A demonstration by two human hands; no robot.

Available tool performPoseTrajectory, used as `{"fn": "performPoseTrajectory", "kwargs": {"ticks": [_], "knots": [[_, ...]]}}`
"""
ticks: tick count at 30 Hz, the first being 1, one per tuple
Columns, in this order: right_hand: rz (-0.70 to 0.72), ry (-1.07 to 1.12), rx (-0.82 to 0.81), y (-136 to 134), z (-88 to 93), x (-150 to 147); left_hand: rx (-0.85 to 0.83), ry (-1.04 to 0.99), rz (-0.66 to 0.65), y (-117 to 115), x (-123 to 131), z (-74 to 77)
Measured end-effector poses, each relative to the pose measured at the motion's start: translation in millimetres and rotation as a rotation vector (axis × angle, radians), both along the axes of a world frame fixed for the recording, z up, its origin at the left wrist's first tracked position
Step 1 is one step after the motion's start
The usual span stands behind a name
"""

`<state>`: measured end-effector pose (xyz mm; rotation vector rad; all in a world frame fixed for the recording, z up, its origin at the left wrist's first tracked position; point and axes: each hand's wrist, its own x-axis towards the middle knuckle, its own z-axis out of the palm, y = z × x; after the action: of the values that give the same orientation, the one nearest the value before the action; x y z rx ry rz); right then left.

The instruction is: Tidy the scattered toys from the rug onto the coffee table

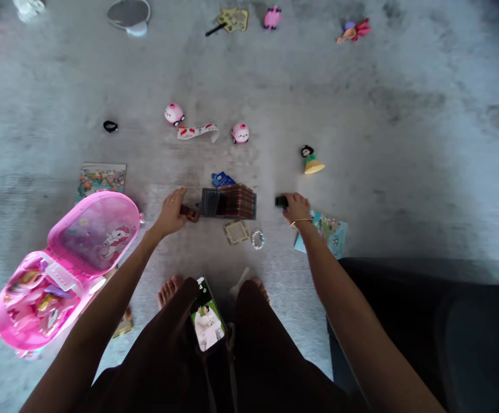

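An unfolded brown card wallet (236, 201) with clear sleeves lies on the floor between my hands. My left hand (171, 214) is at its left side, fingers closed around the end of a small brown leather-like piece (190, 214). To the wallet's right, my right hand (296, 207) grips a small dark green object (281, 201) low over the floor; its kind is unclear. Blue cards (222, 179) touch the wallet's upper edge. Just below it lie a beige rectangular frame (235, 232) and a beaded bracelet (257, 239).
A pink toy case (94, 235) stands open at left, filled with toys. Pink toy cars (174, 114), a sticker strip (198, 132) and a doll (311, 160) lie farther out. A blue booklet (335, 232) is under my right wrist. A phone (207, 321) rests between my legs.
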<state>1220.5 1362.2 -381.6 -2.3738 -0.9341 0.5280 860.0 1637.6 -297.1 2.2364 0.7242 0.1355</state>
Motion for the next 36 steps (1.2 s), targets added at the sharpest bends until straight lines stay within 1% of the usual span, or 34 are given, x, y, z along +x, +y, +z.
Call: {"fn": "performPoseTrajectory", "kwargs": {"ticks": [1, 3, 5, 7, 9, 10, 11, 13, 15, 16, 17, 18, 20, 21, 22, 23, 24, 25, 26, 28, 30, 32, 33, 36], "knots": [[0.015, 0.0, -0.002, -1, -4.2, -1, 0.033, 0.086, -0.012, 0, -7, -6.0], [0.049, 0.009, -0.004, 2, -5.8, -6, 0.057, 0.21, -0.045, -4, -17, -15.0], [0.074, 0.027, -0.03, 9, -0.3, -15, 0.071, 0.256, -0.052, -11, -23, -19.9], [0.045, 0.019, -0.125, 17, 9.0, -28, 0.113, 0.278, -0.029, -19, -23, -21.2], [-0.026, 0.005, -0.224, 24, 18.3, -43, 0.177, 0.325, -0.002, -27, -20, -19.4], [-0.07, 0.01, -0.242, 26, 22.4, -51, 0.206, 0.358, 0.004, -30, -19, -17.6], [-0.117, 0.032, -0.227, 27, 25.9, -58, 0.229, 0.39, 0.003, -33, -18, -15.3], [-0.251, 0.128, -0.122, 23, 32.5, -70, 0.245, 0.439, -0.011, -40, -17, -10.2], [-0.425, 0.325, 0.029, 12, 40.8, -82, 0.206, 0.468, -0.017, -48, -19, -5.9], [-0.49, 0.486, 0.096, 5, 46.1, -89, 0.154, 0.474, -0.002, -54, -21, -4.6], [-0.52, 0.689, 0.148, -2, 52.2, -96, 0.071, 0.471, 0.029, -61, -21, -4.1], [-0.52, 0.914, 0.176, -8, 58.6, -106, -0.053, 0.459, 0.071, -69, -22, -4.4], [-0.465, 1.331, 0.157, -16, 70.2, -129, -0.419, 0.377, 0.164, -89, -19, -6.5], [-0.445, 1.479, 0.128, -18, 74.3, -143, -0.621, 0.308, 0.204, -100, -16, -7.8], [-0.451, 1.58, 0.105, -17, 76.9, -158, -0.799, 0.238, 0.23, -111, -12, -8.7], [-0.47, 1.651, 0.091, -15, 77.8, -173, -0.924, 0.18, 0.238, -120, -8, -9.0], [-0.49, 1.7, 0.094, -11, 77.2, -187, -0.974, 0.148, 0.229, -128, -4, -8.4], [-0.504, 1.731, 0.112, -7, 75.5, -201, -0.948, 0.144, 0.202, -134, 0, -6.8], [-0.516, 1.74, 0.134, -3, 73.1, -212, -0.866, 0.162, 0.159, -138, 3, -4.5], [-0.537, 1.699, 0.181, 3, 67.6, -228, -0.648, 0.195, 0.032, -140, 8, 1.4], [-0.569, 1.618, 0.253, 4, 62.9, -233, -0.483, 0.176, -0.135, -136, 13, 6.2], [-0.59, 1.554, 0.321, 0, 59.4, -229, -0.374, 0.145, -0.275, -131, 18, 7.0], [-0.59, 1.526, 0.339, -3, 58.0, -224, -0.308, 0.137, -0.303, -129, 22, 5.6], [-0.601, 1.367, 0.316, -16, 53.9, -210, -0.13, 0.12, -0.286, -131, 35, -4.0]]}}
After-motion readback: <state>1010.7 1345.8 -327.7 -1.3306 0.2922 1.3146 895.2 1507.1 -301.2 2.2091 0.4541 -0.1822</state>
